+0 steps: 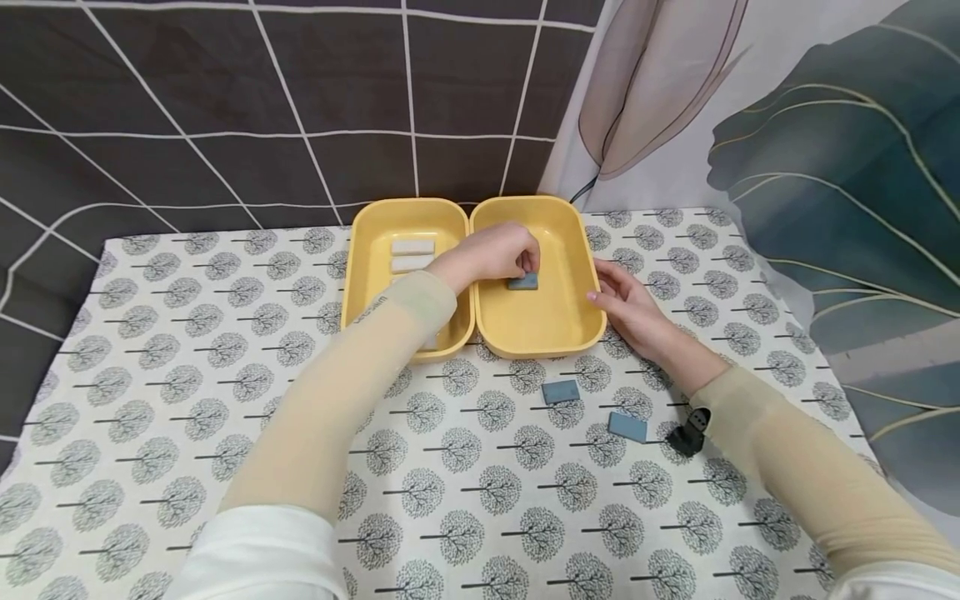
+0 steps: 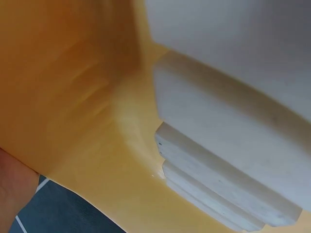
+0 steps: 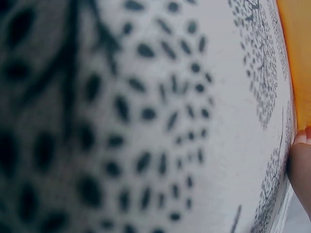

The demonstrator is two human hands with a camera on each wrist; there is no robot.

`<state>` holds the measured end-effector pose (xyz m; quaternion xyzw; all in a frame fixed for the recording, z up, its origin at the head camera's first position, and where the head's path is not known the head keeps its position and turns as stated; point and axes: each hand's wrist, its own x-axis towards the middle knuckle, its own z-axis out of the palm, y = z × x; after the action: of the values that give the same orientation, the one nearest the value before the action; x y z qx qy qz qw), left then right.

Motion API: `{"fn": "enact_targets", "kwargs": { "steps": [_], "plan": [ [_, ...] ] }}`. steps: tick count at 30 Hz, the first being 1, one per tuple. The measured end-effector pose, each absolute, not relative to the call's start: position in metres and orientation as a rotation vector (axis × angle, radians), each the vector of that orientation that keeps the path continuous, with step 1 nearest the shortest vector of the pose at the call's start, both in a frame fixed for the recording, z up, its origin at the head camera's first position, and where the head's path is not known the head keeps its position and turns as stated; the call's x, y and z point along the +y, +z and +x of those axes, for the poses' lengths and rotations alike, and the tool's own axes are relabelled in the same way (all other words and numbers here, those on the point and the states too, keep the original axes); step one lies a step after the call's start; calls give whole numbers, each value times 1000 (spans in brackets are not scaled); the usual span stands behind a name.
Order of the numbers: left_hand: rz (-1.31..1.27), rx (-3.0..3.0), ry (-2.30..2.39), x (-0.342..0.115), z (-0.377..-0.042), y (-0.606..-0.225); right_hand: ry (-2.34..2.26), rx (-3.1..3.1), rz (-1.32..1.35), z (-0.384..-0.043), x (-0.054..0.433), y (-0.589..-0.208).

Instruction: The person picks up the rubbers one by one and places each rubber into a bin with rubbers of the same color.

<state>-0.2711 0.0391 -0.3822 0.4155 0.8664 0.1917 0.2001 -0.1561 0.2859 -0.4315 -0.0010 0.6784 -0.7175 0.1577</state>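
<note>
Two yellow trays stand side by side near the table's back edge. My left hand [image 1: 498,250] reaches over into the right tray [image 1: 543,329] and pinches a small blue-grey block [image 1: 523,283] from above, low over the tray's floor. At that tray's right side, my right hand [image 1: 633,308] holds the wall, thumb at the rim and fingers outside. In the left tray [image 1: 365,275] lie several white blocks [image 1: 412,247], partly hidden under my left forearm. The left wrist view shows these white blocks [image 2: 218,102] close up in a row.
Two more blue-grey blocks lie on the tree-print tablecloth in front of the right tray: a nearer block [image 1: 627,427] and a farther block [image 1: 561,392]. A small black camera [image 1: 688,433] sits at my right wrist. Behind the table hangs a dark gridded cloth [image 1: 360,100].
</note>
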Motion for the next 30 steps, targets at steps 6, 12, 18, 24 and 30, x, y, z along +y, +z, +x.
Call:
{"fn": "enact_targets", "kwargs": {
  "steps": [6, 12, 18, 24, 30],
  "plan": [
    [1171, 2417, 580, 38, -274, -382, -2040, 1951, 0, -155, 286, -431],
    [1187, 2430, 585, 33, -276, -370, -2035, 1964, -5, -155, 285, -431],
    [1221, 2428, 622, 28, -273, -356, -2032, 1971, -11, -156, 286, -431],
    [1255, 2436, 678, 26, -263, -347, -2031, 1974, -15, -158, 287, -433],
    [1309, 2445, 765, 22, -245, -336, -2052, 1949, -22, -159, 286, -434]
  ]
}}
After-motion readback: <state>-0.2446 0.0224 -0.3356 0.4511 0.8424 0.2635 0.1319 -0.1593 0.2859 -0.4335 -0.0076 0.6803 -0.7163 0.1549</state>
